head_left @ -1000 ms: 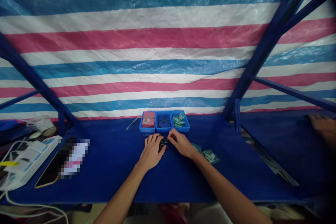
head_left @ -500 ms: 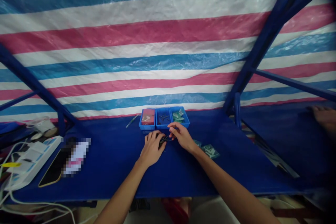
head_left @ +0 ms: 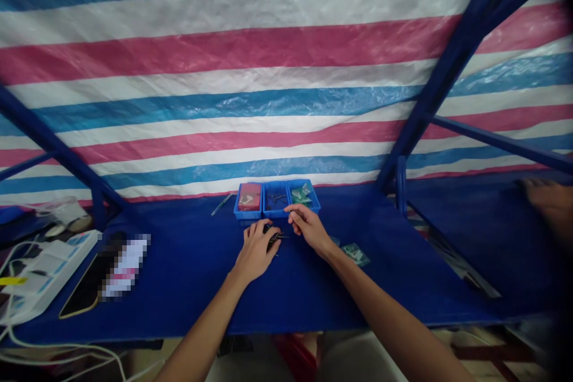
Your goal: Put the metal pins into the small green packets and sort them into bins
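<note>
Right hand (head_left: 308, 230) moved off dark pins (head_left: 272, 240) toward middle bin (head_left: 270, 213); fingertips pinched, hold unclear. Left hand (head_left: 256, 252) curled over pins, grip unclear, nearer far edge of tabletop (head_left: 188, 292). Similar pins binned; pile left.

The pieces (head_left: 273, 237) at the left hand (head_left: 256, 255) are blackish, the bench (head_left: 188, 286) beneath deep blue, the trays (head_left: 248, 214) just beyond brighter blue, the sheet (head_left: 250, 48) farthest off striped blue, white and pinkish red.

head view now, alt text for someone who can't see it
A left hand cups thin dark pieces on a blue table; the right hand is beside it, near three blue bins. A phone and power strip lie at left.
</note>
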Tool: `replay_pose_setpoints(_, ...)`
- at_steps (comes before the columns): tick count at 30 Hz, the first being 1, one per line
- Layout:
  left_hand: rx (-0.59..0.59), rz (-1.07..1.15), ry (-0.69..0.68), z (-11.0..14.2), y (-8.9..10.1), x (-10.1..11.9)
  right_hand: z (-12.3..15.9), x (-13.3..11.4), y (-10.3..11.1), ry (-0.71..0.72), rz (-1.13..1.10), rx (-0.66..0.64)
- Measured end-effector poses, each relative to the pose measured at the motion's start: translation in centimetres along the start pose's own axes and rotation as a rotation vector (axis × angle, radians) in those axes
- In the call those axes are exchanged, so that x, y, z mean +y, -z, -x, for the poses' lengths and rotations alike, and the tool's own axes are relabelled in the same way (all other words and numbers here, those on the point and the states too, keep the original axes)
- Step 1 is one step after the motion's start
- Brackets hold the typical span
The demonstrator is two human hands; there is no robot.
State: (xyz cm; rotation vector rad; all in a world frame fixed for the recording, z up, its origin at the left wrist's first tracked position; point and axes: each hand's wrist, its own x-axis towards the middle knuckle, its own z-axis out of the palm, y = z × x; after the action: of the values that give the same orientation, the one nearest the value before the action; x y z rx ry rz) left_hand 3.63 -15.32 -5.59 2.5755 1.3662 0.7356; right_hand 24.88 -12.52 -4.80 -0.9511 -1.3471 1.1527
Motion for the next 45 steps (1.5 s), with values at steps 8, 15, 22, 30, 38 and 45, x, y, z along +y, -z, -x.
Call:
replay_pose_setpoints(8, -0.006, -0.003, -0.002, -0.1, 0.2, 0.2, -0.4, 1.1, 0.2, 0.027, 0.077, -0.013)
replay_pose_setpoints(15, -0.02, -0.006, -0.011, 0.0, 0.4, 0.2, -0.3, 2.0, 0.3, -0.057, 0.122, 0.009)
replay_pose_setpoints(22, -0.007, -0.003, -0.021, -0.1, 0.3, 0.2, 0.0, 1.9, 0.2, -0.106, 0.163, -0.027)
replay_pose_setpoints(30, 0.011, -0.003, -0.033, 0.1, 0.4, 0.2, 0.5, 1.7, -0.3, -0.213, 0.087, -0.042)
replay_pose_setpoints(38, 0.02, -0.018, -0.043, 0.1, 0.5, 0.1, 0.8, 1.4, -0.6, -0.2, 0.055, -0.073)
replay_pose_setpoints(45, 0.019, -0.01, -0.044, 0.0, 0.3, 0.1, 0.7, 1.6, -0.6, -0.179, 0.082, -0.051)
